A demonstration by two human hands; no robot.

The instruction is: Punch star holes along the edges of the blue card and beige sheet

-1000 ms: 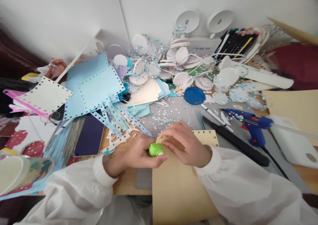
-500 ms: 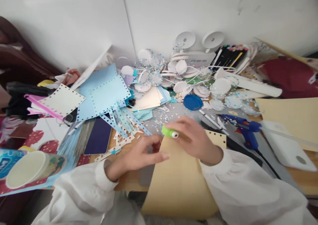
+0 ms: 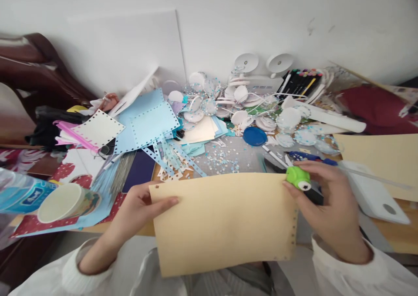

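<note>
A sheet of tan card [image 3: 225, 222] spreads out wide between my hands, over the front edge of the table. My left hand [image 3: 140, 211] pinches its upper left corner, thumb on top, beside a small punched hole. Small holes also run down the card's right edge. My right hand [image 3: 333, 204] is closed around a green craft punch [image 3: 296, 177] with a white round button, which sits at the card's upper right corner. Whether the card lies inside the punch's slot I cannot tell.
Punched blue card [image 3: 153, 124] and paper strips lie at the left, near a paper cup [image 3: 62, 202]. Confetti [image 3: 222, 159] and a blue lid [image 3: 254, 136] are beyond the card. A blue glue gun [image 3: 313, 157] and a white flat device [image 3: 372, 191] lie at the right.
The card has turned and now spreads sideways between both hands. My left hand moved left and took its corner; my right hand moved right with the punch. The view shifted slightly.
</note>
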